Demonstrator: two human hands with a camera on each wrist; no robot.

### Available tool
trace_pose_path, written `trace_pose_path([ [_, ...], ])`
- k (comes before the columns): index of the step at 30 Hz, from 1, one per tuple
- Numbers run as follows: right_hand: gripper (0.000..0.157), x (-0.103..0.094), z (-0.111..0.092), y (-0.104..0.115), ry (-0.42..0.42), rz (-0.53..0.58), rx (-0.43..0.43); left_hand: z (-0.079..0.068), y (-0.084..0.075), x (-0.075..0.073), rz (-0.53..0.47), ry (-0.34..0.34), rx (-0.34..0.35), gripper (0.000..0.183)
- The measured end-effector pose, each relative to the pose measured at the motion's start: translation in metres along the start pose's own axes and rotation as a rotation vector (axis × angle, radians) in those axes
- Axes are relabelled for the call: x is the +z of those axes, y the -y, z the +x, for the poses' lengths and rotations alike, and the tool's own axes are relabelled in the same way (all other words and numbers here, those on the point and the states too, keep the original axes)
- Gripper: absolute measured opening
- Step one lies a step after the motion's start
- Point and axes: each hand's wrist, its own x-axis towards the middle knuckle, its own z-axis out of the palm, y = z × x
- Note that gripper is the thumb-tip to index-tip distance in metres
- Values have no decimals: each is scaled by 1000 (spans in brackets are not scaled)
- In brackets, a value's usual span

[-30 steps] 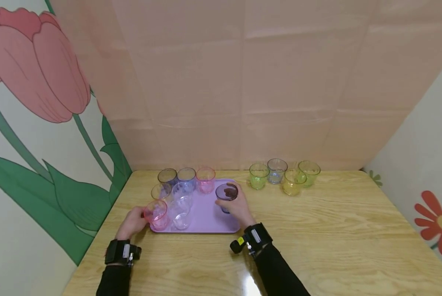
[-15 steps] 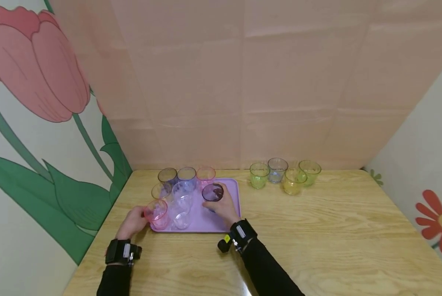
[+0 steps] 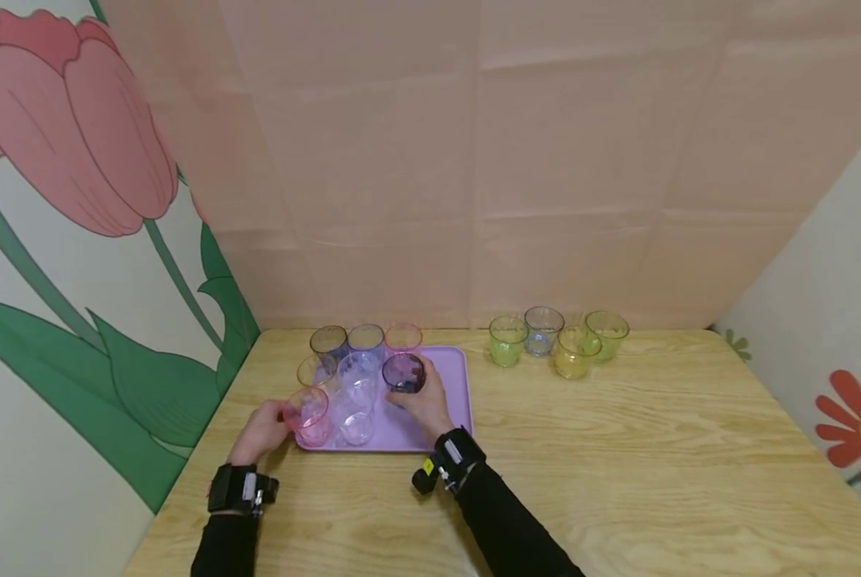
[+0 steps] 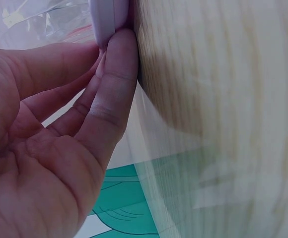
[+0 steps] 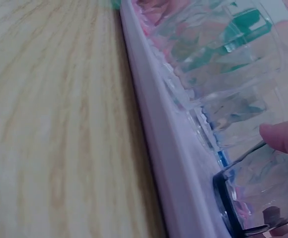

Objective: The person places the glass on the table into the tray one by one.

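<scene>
My right hand (image 3: 428, 407) grips a dark purple glass tumbler (image 3: 404, 375) by its sides, upright over the middle of the lilac tray (image 3: 457, 401). In the right wrist view the base of this tumbler (image 5: 255, 191) is at the tray's surface; whether it touches is unclear. At the front left corner, my left hand (image 3: 260, 433) pinches the tray's edge (image 4: 103, 22) between thumb and fingers. Beside that hand stands a pink tumbler (image 3: 307, 417). Clear tumblers (image 3: 356, 425) stand right of it, left of the dark one.
Behind on the tray are an amber-rimmed tumbler (image 3: 316, 372), a dark one (image 3: 329, 343), a blue one (image 3: 367, 341) and a pink one (image 3: 404, 338). On the wooden table (image 3: 653, 449) to the right stand green (image 3: 508, 343), bluish (image 3: 543, 332) and yellow (image 3: 574, 354) tumblers. A wall covering rises behind.
My right hand has carried the dark purple tumbler leftward over the tray, close to the clear tumblers. My left hand has stayed at the tray's corner.
</scene>
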Motion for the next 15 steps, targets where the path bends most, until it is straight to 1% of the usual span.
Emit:
trace_pose_path([
  [2, 88, 1, 0, 0, -14, -12, 1, 0, 0, 0, 4, 0, 0, 11],
  [9, 85, 5, -3, 3, -41, -25, 60, 0, 2, 0, -3, 3, -4, 11],
  [15, 85, 7, -3, 3, -45, -26, 54, 0, 2, 1, -2, -9, 2, 11],
])
